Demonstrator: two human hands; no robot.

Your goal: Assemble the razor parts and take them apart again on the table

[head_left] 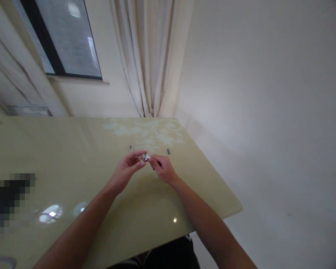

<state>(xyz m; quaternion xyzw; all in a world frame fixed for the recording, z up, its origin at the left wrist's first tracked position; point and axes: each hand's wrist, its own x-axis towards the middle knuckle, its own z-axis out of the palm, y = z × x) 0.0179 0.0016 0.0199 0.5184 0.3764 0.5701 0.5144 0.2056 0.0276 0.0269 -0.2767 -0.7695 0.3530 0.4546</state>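
Observation:
Above the table, my left hand (pixel 128 164) pinches a small dark-edged piece (pixel 145 157) between thumb and fingertips. My right hand (pixel 164 168) is closed from the other side, its thumb and finger on a small white piece (pixel 147 158) that meets the dark-edged one. Both are too small to tell their kind. Beyond my right hand lies a small dark rectangular piece (pixel 168 151). Another small dark piece (pixel 130 147) is on the table just past my left fingers, partly hidden by them.
The glossy pale table (pixel 212 198) has a floral pattern at its far end, and its right edge runs along a white wall (pixel 268 112). A pixelated dark shape (pixel 8 201) lies at the left. Curtains (pixel 148 56) hang beyond the far edge.

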